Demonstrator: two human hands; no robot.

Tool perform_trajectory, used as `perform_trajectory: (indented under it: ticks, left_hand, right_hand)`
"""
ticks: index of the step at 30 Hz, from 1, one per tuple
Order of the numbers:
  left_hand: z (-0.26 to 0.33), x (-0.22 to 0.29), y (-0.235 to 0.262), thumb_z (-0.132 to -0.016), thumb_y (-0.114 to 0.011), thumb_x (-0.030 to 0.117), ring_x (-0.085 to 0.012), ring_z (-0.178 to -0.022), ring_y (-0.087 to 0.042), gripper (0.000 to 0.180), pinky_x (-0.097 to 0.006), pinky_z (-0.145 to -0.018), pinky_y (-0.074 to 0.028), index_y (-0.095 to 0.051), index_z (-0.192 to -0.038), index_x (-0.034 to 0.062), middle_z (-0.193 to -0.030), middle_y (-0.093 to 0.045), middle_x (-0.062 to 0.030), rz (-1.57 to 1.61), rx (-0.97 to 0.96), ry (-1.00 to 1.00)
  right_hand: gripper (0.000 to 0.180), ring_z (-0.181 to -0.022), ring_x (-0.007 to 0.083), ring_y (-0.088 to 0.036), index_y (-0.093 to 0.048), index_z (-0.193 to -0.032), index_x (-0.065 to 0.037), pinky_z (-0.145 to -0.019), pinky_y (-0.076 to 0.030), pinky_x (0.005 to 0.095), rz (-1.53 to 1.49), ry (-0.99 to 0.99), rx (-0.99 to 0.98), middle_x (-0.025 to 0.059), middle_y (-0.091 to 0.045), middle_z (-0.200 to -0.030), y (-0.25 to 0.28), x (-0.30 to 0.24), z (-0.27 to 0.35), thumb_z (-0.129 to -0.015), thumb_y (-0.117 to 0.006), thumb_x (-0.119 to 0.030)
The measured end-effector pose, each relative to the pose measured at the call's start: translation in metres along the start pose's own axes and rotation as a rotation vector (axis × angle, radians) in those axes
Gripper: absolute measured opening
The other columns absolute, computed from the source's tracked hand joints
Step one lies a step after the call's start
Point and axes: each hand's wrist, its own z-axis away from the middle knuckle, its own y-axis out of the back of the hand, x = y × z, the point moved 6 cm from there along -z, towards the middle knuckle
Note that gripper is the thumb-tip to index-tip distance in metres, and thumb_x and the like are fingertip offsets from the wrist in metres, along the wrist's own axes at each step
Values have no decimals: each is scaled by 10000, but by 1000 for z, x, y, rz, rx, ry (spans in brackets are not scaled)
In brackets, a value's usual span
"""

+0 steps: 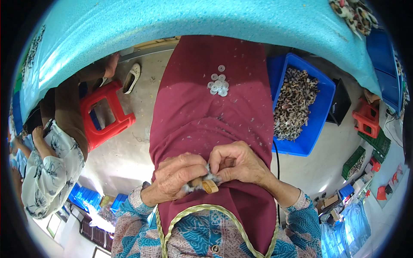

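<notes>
Closest to me, my left hand [178, 178] and my right hand [238, 165] are meeting over my lap, fingertips pressed together and pinching a small tan wooden ring with a tuft of grey-white fluff [205, 184] between them — the ring is poking out just below my thumbs, and the fluff is showing at either side of it. Both hands are resting on the dark red cloth apron [206, 112] that is spreading out over my knees, flecked all over with pale lint. Farther down the apron, well apart from my hands, a small heap of flat white plastic rings [218, 84] is lying near its far end. To my right, on the concrete floor, a blue plastic crate [320, 116] is holding a pile of spotted brown-and-cream pieces [294, 103]. To my left a red plastic stool [107, 114] is standing beside another person in a floral sleeve [49, 172]. Beyond everything, a turquoise tabletop [172, 17] is arching across the top.
</notes>
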Motion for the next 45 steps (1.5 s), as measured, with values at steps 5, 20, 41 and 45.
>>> perform_trajectory:
  ticks: [5,20,41,45]
  left_hand:
    - [5,-7,-12,-739,-669,139,-222,-625,-602,205,-308,-494,-480,-579,-863,3,-789,-577,-120,162,-81,20]
    - [7,4,-1,-778,-653,250,-261,-650,-606,276,-333,-543,-517,-605,-776,-22,-776,-557,-124,135,34,-114]
    - [9,-5,6,-683,-712,149,-251,-718,-596,256,-332,-609,-499,-638,-872,-6,-815,-573,-110,40,68,30]
    - [10,-4,3,-676,-718,143,-243,-717,-594,257,-323,-614,-497,-644,-875,-2,-827,-552,-93,18,73,19]
  right_hand:
    - [104,-662,146,-611,-614,-845,-16,-611,-475,276,678,92,41,75,-641,-732,40,-38,-8,-742,-609,-3]
    - [132,-772,303,-605,-626,-861,-69,-704,-478,414,1774,422,569,99,-617,-834,103,-102,-102,-737,-599,-32]
    - [131,-696,212,-621,-621,-876,20,-608,-472,288,627,441,288,109,-623,-780,-15,-40,1,-747,-601,24]
    - [136,-692,206,-621,-623,-885,19,-608,-476,284,573,449,278,109,-626,-781,-14,-36,1,-752,-595,25]
